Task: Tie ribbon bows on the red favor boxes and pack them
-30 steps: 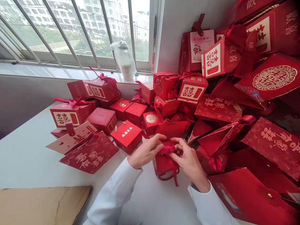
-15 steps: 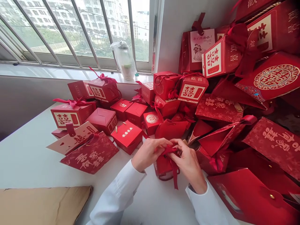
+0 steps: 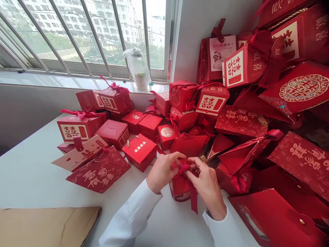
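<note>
We have both hands at a red satin ribbon bow [image 3: 184, 167] on top of a red gift box [image 3: 179, 188], which sits on the white tabletop [image 3: 156, 224], well in from its left edge. Our left hand [image 3: 162, 172] has thumb and forefinger drawn nearly together, pinching the bow's left side; our right hand [image 3: 207, 181] grips its right side between bent thumb and forefinger, the other fingers curled and partly hidden. One ribbon tail hangs down the box's near side. Just beyond stands a crowd of red boxes [image 3: 149, 124]; to the right, red gift bags [image 3: 272, 212] are heaped. Near the tabletop's left edge, we see a double-happiness box [image 3: 88, 124].
</note>
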Tool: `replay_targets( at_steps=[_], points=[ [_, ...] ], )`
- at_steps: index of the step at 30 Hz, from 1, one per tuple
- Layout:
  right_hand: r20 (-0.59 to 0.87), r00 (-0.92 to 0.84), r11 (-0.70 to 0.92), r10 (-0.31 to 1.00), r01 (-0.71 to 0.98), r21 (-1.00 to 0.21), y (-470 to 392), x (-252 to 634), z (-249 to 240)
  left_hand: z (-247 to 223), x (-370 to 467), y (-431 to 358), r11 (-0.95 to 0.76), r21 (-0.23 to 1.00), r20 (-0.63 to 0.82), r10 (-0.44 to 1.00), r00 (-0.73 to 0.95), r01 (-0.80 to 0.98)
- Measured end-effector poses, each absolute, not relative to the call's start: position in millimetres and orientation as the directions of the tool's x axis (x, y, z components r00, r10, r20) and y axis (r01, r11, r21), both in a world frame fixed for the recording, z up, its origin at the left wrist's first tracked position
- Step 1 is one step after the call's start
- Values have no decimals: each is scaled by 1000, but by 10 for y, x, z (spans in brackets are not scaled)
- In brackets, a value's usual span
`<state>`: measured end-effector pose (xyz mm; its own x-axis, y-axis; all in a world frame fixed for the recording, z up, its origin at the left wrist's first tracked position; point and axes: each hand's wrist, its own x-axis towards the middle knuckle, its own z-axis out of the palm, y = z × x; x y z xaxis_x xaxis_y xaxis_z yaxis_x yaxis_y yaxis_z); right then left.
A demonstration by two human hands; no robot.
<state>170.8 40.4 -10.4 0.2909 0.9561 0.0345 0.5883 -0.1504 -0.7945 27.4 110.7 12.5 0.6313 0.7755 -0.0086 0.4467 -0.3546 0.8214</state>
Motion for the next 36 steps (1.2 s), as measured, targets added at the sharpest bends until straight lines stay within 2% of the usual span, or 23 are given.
replay_targets(
  at_steps=[17, 22, 28, 36],
  points=[
    [53, 343, -158, 938, 556, -816, 376, 1712, -132, -17, 289, 1171, -208, 920, -67, 753, 655, 333],
    [75, 310, -117, 948, 557, -822, 378, 1742, -129, -8, 292, 1164, -209, 924, -58, 750, 659, 320],
    [40, 234, -72, 971, 450, -890, 358, 1830, -68, 34, 302, 1144, -207, 923, -51, 769, 638, 324],
    [89, 277, -81, 957, 549, -832, 302, 1878, -73, 64, 274, 1128, -234, 913, -29, 781, 624, 334]
  ],
)
